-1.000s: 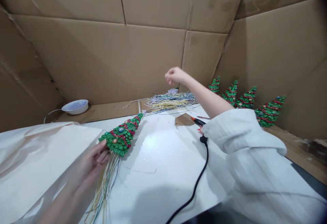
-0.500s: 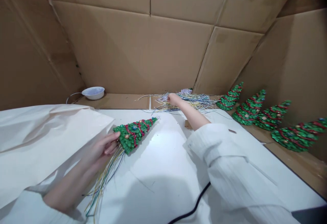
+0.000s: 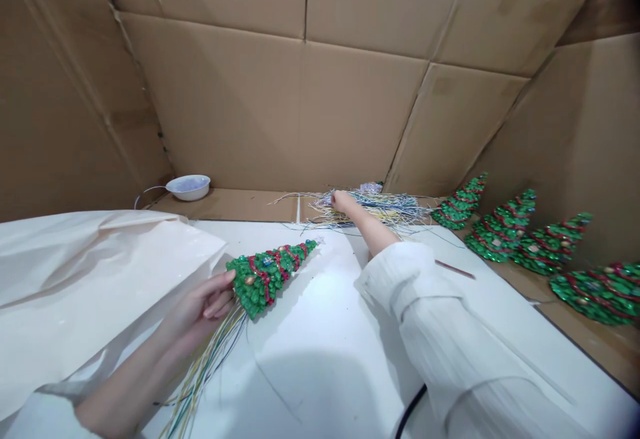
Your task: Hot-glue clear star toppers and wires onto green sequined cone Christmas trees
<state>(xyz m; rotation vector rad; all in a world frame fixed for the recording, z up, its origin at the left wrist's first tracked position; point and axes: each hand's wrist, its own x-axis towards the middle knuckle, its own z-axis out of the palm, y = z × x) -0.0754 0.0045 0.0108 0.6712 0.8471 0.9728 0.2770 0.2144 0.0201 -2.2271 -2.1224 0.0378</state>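
Head camera: a left hand [image 3: 213, 300] has its fingers [image 3: 220, 282] closed on the lower edge of a green decorated tree [image 3: 269, 273], which lies tilted over the white tabletop [image 3: 330, 325], its pale star [image 3: 321, 241] pointing up and to the right. Red garland and small coloured ornaments cover it, and a bundle of thin wires [image 3: 206, 364], white, yellow, green and dark, trails from its base toward the lower left. A right hand [image 3: 341, 201] reaches forward to the left end of a heap of loose wires [image 3: 407, 211] at the far edge; its fingers are curled among them, but whether they grasp a wire I cannot tell. Behind the heap sits a shiny, pale lump [image 3: 371, 187]. Four similar trees [image 3: 497, 227] stand in a row along the right side, leaning. A white bowl [image 3: 188, 189] rests at the far left, near a large pale sheet [image 3: 105, 285]. A thin brownish stick [image 3: 456, 269] lies beside the right sleeve [image 3: 415, 299], and a black cable [image 3: 411, 411] shows below it
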